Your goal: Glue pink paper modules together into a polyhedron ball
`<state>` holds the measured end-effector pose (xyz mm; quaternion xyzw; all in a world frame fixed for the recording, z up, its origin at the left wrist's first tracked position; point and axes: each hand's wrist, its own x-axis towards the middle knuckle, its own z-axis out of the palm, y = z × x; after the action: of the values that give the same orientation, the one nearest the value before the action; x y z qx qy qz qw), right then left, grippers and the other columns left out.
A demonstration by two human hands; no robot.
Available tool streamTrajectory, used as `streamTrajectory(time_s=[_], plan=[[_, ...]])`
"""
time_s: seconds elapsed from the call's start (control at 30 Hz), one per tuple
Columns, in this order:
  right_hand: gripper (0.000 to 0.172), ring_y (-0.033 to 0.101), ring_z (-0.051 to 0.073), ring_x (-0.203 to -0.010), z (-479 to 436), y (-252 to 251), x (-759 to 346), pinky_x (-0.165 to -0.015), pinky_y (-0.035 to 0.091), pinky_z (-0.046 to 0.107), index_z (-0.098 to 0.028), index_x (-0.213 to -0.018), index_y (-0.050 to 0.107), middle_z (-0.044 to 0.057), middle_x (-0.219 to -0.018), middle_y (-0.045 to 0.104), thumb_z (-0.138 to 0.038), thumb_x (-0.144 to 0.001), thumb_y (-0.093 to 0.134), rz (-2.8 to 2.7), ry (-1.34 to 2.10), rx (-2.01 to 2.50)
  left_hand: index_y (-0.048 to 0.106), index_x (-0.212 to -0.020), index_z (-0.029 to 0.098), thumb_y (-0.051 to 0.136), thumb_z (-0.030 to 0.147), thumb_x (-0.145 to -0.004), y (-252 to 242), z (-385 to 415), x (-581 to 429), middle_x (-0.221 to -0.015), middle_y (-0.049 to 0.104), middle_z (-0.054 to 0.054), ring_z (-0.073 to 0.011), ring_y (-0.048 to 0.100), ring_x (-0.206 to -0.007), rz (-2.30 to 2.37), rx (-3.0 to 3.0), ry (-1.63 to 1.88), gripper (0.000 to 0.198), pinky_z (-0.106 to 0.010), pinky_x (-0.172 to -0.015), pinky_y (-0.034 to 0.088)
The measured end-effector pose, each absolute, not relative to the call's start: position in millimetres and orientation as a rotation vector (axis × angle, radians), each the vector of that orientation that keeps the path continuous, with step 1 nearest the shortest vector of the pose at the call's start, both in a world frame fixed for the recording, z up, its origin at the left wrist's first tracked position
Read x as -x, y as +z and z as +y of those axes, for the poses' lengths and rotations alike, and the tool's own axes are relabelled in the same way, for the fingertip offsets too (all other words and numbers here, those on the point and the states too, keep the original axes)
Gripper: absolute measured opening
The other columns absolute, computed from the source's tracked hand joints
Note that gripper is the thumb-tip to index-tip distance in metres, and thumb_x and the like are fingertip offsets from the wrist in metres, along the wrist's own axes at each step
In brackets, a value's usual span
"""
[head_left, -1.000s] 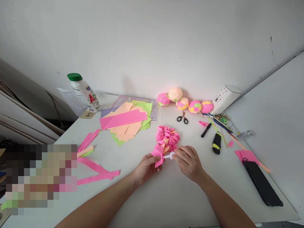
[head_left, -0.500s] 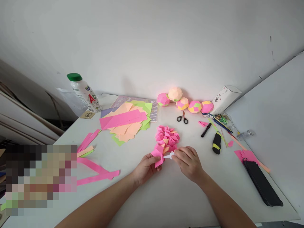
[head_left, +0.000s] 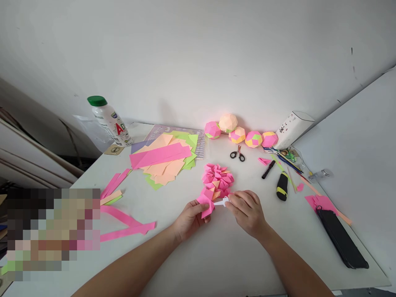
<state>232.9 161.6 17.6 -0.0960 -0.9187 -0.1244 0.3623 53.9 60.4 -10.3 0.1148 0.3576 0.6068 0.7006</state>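
My left hand (head_left: 188,218) pinches a folded pink paper piece (head_left: 205,204) just above the white table (head_left: 216,255). My right hand (head_left: 247,211) is closed around a small white tool (head_left: 220,202) whose tip points at that pink piece. Right behind my hands lies a pink and orange folded paper flower (head_left: 217,178). Both hands are close together at the middle front of the table.
A stack of pink, orange and green sheets (head_left: 163,159) and a green-capped bottle (head_left: 109,120) sit at the back left. Several paper balls (head_left: 238,134), scissors (head_left: 237,154), a marker (head_left: 268,169), a black-yellow tool (head_left: 282,186) and a black case (head_left: 342,239) lie to the right. Pink strips (head_left: 126,220) lie left.
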Motion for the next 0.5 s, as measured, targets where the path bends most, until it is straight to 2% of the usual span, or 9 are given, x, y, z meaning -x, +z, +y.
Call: streamTrajectory(time_s=[0.5], plan=[[0.024, 0.062, 0.015, -0.094, 160.0, 18.6, -232.7, -0.086, 0.046, 0.034, -0.023, -0.090, 0.063, -0.003, -0.088, 0.072, -0.004, -0.076, 0.067, -2.371, -0.344, 0.179, 0.061, -0.067, 0.013, 0.070, 0.021, -0.068, -9.1, 60.8, -53.7, -0.056, 0.053, 0.001, -0.0086, 0.047, -0.048, 0.809, -0.265, 1.330, 0.012, -0.024, -0.052, 0.038]])
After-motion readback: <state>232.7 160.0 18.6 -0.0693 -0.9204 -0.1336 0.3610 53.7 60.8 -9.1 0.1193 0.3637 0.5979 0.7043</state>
